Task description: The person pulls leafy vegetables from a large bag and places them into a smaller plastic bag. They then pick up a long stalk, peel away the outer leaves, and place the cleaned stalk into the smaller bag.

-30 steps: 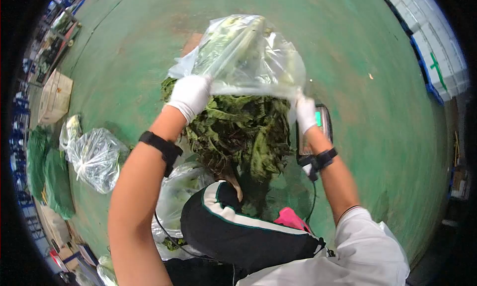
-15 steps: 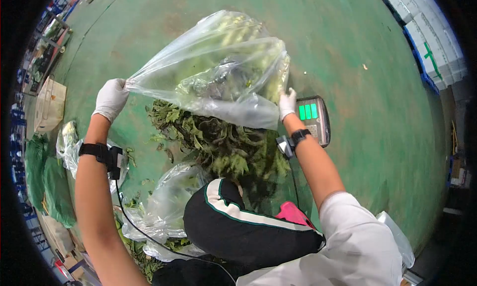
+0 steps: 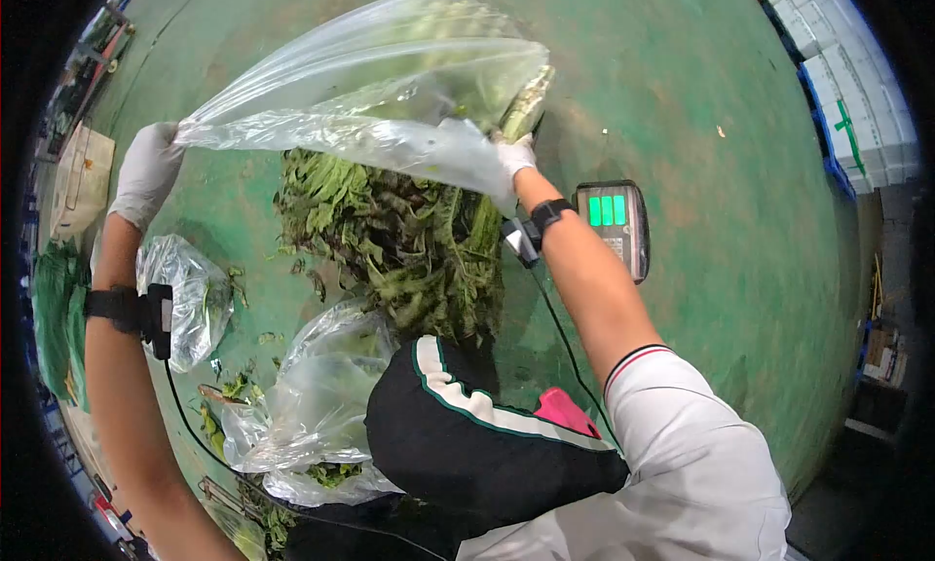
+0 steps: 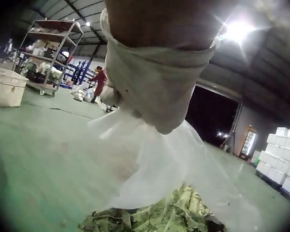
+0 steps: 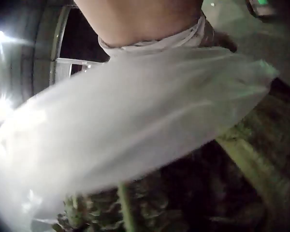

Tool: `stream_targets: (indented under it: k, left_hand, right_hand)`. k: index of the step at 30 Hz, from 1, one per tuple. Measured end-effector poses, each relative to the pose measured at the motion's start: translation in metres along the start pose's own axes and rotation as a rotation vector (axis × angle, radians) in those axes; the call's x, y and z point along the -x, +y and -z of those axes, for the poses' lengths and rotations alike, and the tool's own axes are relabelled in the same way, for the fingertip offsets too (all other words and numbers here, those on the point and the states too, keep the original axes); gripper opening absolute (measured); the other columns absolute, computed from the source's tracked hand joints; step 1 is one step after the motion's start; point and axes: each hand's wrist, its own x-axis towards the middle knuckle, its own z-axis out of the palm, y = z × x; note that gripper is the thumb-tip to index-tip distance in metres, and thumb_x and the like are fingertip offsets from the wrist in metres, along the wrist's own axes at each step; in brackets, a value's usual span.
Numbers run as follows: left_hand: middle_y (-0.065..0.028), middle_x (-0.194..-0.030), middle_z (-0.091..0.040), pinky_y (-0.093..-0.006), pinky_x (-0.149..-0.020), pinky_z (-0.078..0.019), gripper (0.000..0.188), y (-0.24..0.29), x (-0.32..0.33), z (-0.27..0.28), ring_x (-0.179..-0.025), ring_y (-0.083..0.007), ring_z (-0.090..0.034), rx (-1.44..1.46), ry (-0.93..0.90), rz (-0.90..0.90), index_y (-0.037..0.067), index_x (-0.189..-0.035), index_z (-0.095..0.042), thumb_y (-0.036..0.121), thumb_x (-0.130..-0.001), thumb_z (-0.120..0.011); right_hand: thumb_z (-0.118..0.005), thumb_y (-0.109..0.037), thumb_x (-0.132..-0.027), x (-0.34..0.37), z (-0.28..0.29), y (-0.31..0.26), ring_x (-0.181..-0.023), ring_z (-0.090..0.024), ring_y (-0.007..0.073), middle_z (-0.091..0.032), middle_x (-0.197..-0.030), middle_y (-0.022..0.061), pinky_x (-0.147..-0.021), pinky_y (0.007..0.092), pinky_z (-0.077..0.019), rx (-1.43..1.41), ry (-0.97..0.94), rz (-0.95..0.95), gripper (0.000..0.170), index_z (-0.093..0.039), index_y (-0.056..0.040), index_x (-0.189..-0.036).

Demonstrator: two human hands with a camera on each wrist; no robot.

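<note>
A large clear plastic bag with pale green leafy vegetables in it stretches between two white-gloved hands. Its gathered left corner is gripped by the left hand, whose glove also shows above the plastic in the left wrist view. At the bag's right end, the right hand holds the plastic beside pale stalks; in the right wrist view the plastic hides its fingers. Below the bag lies a heap of dark, wilted leaves on the green floor.
A scale with a lit green display stands right of the heap. Other plastic bags lie near the knee, with a pink item beside it. White boxes are stacked far right; a pale crate stands left.
The left hand has moved far left and upward from near the middle, stretching the bag wide. The right hand has shifted left and up, away from the scale, and more of the heap shows.
</note>
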Motion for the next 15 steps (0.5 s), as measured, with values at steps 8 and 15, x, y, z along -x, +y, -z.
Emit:
stream_targets:
  k: [8, 15]
  left_hand:
    - [-0.0244, -0.083, -0.064, -0.0361, -0.071, -0.0471, 0.03, -0.055, 0.012, 0.0, -0.08, -0.03, -0.066, 0.13, -0.009, 0.146, -0.006, -0.094, -0.063, 0.022, -0.087, -0.054]
    - [-0.0223, -0.077, -0.064, -0.035, -0.067, -0.0478, 0.023, 0.057, 0.042, -0.022, -0.07, -0.0281, -0.064, 0.186, -0.088, 0.065, -0.004, -0.092, -0.064, 0.017, -0.085, -0.059]
  right_hand:
    - [-0.057, -0.039, -0.084, -0.032, -0.032, -0.028, -0.121, -0.047, 0.0389, -0.044, -0.133, 0.0281, -0.1, 0.0413, -0.037, -0.234, -0.004, 0.212, 0.083, -0.015, -0.0024, -0.145]
    - [-0.051, -0.03, -0.088, -0.135, -0.006, 0.009, -0.094, -0.061, 0.0308, -0.063, -0.103, 0.0204, -0.076, 0.0404, -0.0461, -0.182, -0.017, 0.059, 0.036, -0.061, -0.0021, -0.109]
